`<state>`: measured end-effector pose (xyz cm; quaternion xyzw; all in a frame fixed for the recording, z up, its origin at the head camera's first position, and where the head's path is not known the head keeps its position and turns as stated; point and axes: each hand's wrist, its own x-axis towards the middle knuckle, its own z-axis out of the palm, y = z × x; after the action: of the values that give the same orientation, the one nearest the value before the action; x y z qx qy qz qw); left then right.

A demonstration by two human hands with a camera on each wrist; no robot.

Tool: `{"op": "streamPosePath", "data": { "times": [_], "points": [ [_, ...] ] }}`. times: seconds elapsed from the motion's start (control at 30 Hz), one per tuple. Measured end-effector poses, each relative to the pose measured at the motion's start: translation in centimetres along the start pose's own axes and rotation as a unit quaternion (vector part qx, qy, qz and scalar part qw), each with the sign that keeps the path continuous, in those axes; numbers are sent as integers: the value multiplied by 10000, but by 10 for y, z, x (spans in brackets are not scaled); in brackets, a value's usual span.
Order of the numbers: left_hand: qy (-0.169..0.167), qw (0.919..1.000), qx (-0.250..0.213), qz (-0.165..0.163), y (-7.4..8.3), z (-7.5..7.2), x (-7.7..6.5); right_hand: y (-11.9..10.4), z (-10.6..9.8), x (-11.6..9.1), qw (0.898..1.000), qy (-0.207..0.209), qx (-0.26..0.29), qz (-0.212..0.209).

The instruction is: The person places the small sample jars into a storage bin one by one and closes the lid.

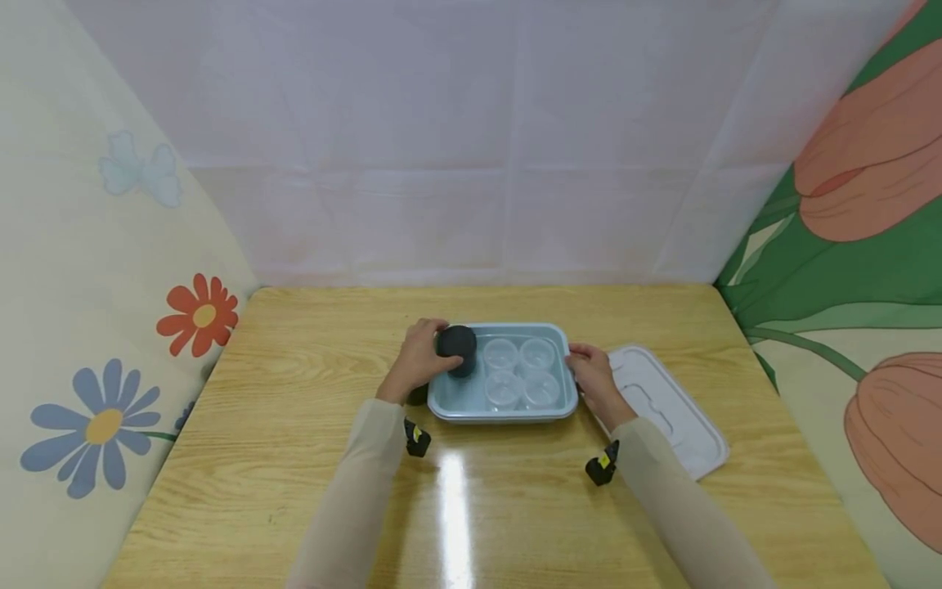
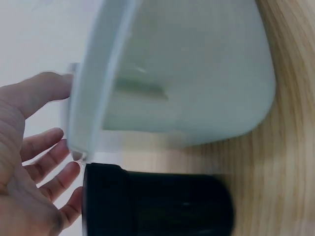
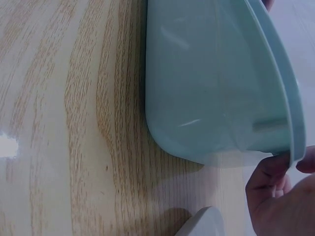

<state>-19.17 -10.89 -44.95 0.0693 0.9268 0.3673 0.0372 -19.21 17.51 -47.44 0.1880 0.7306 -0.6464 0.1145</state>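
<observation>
A pale blue plastic tub (image 1: 459,401) rests on the table, and several small clear cups (image 1: 540,390) stand grouped in its right half. In the tub's left end is a black cylindrical container (image 1: 458,348). My left hand (image 1: 421,356) holds that container, thumb on its near side and fingers at its far side. In the left wrist view, the left thumb (image 2: 47,91) reaches past the tub's rim. My right hand (image 1: 594,378) grips the tub's right rim between thumb and fingers, as the right wrist view shows (image 3: 283,196).
Another black container (image 2: 162,204) stands on the table beside the tub's left wall, mostly under my left wrist in the head view. A pale rectangular lid (image 1: 677,409) lies to the right, partly under my right forearm. A white curtain (image 1: 471,164) hangs behind the table.
</observation>
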Motion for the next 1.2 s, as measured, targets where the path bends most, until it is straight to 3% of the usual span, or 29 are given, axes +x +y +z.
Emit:
{"op": "streamPosePath", "data": {
  "times": [0.2,0.37,0.6,0.93,1.2],
  "points": [
    [-19,9992,387,-17,-1,2,-1,0,0,0,10000,-14,-18,-15],
    [-40,9992,390,-96,-1,2,-1,1,1,1,10000,-11,7,13],
    [-60,9999,101,-42,-3,-2,-3,1,0,1,10000,-47,31,40],
    [241,9992,-306,116,-25,-13,-8,0,-3,4,9999,-83,-60,125],
    [282,9983,-507,5,-36,-24,-19,0,-5,4,9999,-53,-43,86]
  ]
}}
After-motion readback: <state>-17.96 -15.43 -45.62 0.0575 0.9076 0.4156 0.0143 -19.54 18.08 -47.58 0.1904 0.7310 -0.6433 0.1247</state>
